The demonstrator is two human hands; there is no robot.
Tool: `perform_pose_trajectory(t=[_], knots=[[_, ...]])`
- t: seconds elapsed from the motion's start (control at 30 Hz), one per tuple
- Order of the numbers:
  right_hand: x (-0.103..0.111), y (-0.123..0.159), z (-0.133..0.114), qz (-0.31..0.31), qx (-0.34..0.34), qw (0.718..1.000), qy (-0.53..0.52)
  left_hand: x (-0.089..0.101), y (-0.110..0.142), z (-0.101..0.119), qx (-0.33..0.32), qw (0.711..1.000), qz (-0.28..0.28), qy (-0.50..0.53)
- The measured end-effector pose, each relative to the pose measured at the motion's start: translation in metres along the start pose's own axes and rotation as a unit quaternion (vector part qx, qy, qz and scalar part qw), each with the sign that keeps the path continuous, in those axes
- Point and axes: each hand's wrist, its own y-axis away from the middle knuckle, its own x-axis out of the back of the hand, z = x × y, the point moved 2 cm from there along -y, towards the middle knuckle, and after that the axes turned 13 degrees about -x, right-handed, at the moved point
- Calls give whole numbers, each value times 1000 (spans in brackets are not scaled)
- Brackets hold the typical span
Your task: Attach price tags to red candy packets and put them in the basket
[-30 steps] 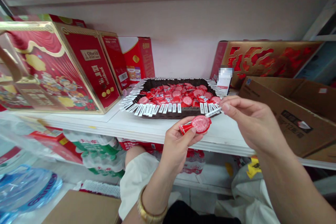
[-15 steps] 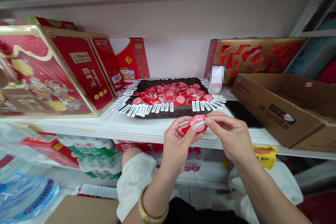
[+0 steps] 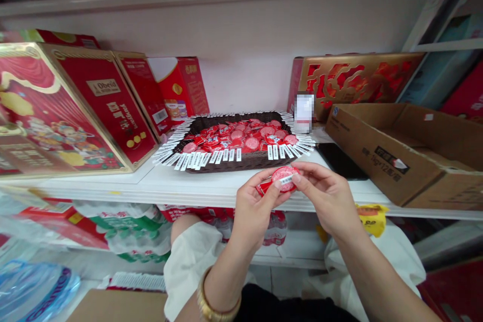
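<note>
The left hand [image 3: 251, 206] is gripping a small red packet [image 3: 284, 172] by its narrow end between thumb and fingers, and the right hand [image 3: 326, 191] is pinching its opposite edge, fingers closed. The packet is sitting between the two hands, over the front edge of the white shelf [image 3: 196, 186] and in front of the dark woven basket [image 3: 249, 162]. A white barcode label [image 3: 287, 179] is lying across its round pink face, with both thumbs pressing near its ends; whether it is fully stuck cannot be told. Uneven thumb pressure could be creasing the strip or setting it crooked, and the curved face could be leaving an end lifted, making the code hard to scan. A thumb catching the adhesive could be peeling the label back. Too hard a squeeze could be crushing the contents, should they prove brittle. Loose fingers could be letting the packet drop past the shelf edge. Behind, spare labels [image 3: 222, 156] are hanging close together along the basket rim, so a brushing hand could be dislodging several, while more red packets [image 3: 237, 135] are lying heaped inside.
</note>
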Motion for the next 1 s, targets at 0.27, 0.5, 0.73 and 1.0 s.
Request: perform_pose_trajectory(t=[0.27,0.5,0.73,1.0], knots=[[9,0,2,-11,-9,1000,13,-5,1,-5,15,1000,-8,-11],[13,4,-1,-8,-7,1000,11,-10,1,-7,18,1000,-10,-24],[25,9,-9,31,15,999,24,-25,-1,-10,21,996,-48,-73],[106,4,-66,202,125,969,65,-126,-33,-20,-16,967,-235,-98]])
